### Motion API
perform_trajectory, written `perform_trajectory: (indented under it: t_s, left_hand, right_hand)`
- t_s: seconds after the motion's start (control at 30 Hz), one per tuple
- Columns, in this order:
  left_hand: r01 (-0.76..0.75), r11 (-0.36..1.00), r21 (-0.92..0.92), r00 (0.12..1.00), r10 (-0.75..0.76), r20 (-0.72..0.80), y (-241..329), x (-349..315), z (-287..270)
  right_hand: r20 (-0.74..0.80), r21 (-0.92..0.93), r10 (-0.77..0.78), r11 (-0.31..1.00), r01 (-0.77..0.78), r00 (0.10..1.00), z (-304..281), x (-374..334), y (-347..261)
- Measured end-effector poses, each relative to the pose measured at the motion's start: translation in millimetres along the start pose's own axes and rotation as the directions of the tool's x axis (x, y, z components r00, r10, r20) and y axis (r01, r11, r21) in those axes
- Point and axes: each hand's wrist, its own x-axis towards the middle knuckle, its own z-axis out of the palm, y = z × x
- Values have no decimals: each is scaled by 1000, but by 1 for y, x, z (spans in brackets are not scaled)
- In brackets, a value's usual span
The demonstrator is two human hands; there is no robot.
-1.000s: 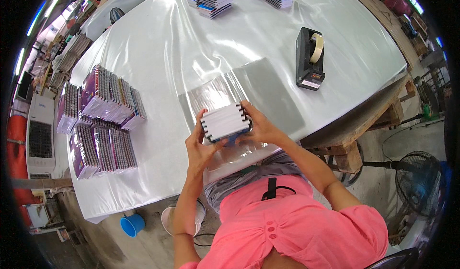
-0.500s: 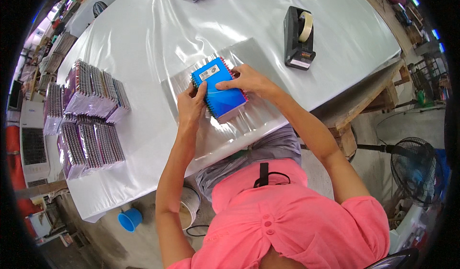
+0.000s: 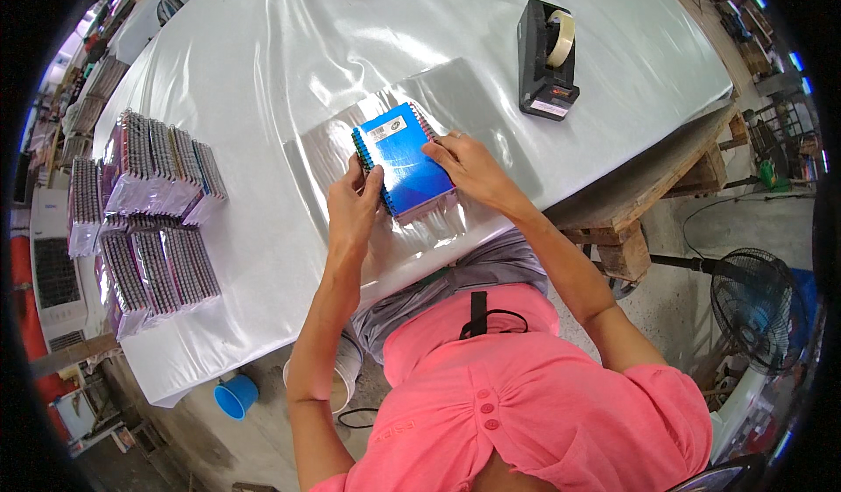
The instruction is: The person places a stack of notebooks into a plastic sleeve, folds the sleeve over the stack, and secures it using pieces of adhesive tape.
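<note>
Since a second ago the notebooks [image 3: 405, 161] have turned over: then their white page edges faced up between the hands, held above the table; now the blue cover faces up and the stack lies low on the clear film sheet [image 3: 455, 98], near the table's front edge. Half a second ago it was already blue side up, and both hands have stayed clamped on it.

At far left, packs [image 3: 140, 220] of spiral notebooks wrapped in glossy film lie in rows, purple and white, their wire spines showing as fine ridges. The table [image 3: 263, 45] is covered in shiny white plastic that wrinkles and glares.

The left hand [image 3: 352, 207] grips the stack's left side, fingers curled round the spiral spine, thumb on top. The stack is a rectangle, its long axis running from upper left to lower right, tilted away from the person; the dark wire binding runs along its left edge, and a small white label sits near the far end of the glossy blue cover.

The right hand [image 3: 469, 169] lies partly closed over the right edge, fingertips pressing on the cover.

Further right stands a black tape dispenser [image 3: 545, 58], blocky, holding a pale roll.
</note>
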Motion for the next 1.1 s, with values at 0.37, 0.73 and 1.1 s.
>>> perform_trajectory:
  t_s: [0.37,0.73,1.1]
  left_hand:
    - [-377,685,623,845,531,-72,-30,-21,-47]
    - [-235,245,941,894,434,111,-56,-16,-69]
    - [-231,240,943,884,456,101,-55,-19,-69]
  right_hand:
    - [-610,-575,-205,779,-250,765,-45,-27,37]
    - [-460,58,338,934,-353,821,-65,-37,46]
    - [-491,-207,145,938,-277,859,-50,-42,27]
